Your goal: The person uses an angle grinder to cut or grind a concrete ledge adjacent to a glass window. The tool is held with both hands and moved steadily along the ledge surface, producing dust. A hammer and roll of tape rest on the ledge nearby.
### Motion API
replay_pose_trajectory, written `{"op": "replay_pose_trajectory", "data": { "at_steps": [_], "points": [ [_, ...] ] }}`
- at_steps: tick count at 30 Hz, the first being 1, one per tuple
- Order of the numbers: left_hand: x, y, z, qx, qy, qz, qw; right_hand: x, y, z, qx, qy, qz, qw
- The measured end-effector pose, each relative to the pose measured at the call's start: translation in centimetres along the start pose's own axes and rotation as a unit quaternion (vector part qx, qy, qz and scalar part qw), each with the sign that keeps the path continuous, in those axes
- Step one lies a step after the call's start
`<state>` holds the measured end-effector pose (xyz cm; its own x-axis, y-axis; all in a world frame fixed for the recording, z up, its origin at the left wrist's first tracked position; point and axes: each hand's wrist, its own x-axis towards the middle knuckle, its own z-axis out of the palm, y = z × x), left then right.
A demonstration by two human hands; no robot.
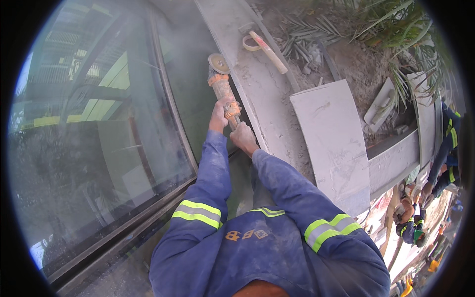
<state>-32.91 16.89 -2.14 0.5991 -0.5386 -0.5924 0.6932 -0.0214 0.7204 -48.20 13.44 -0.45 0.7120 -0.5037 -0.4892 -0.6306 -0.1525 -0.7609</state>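
Note:
An orange, dust-coated angle grinder (221, 89) with a pale disc (219, 63) lies along the inner edge of a grey concrete ledge (255, 104). My left hand (217, 116) is closed round the grinder's body from the left. My right hand (242, 136) grips its rear end, lower down. Dust hangs round the disc; whether it touches the ledge, I cannot tell.
A large glass pane (99, 138) fills the left. On the right are a tape roll (251, 48), a stick (269, 54), a loose grey panel (326, 138), palm fronds (376, 20) and soil. Co-workers in reflective workwear (413, 227) are at the lower right.

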Motion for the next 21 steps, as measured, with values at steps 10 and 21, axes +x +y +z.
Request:
{"op": "replay_pose_trajectory", "data": {
  "at_steps": [10, 21],
  "points": [
    [-0.1, 0.0, -0.2, 0.006, 0.013, 0.005, 1.0, 0.0, -0.2, 0.0, -0.003, -0.016, 0.008, 1.0],
    [-0.5, -0.6, -0.3, 0.001, 0.002, 0.005, 1.0, -0.7, 0.0, -0.1, -0.01, -0.014, 0.016, 1.0]
  ]
}}
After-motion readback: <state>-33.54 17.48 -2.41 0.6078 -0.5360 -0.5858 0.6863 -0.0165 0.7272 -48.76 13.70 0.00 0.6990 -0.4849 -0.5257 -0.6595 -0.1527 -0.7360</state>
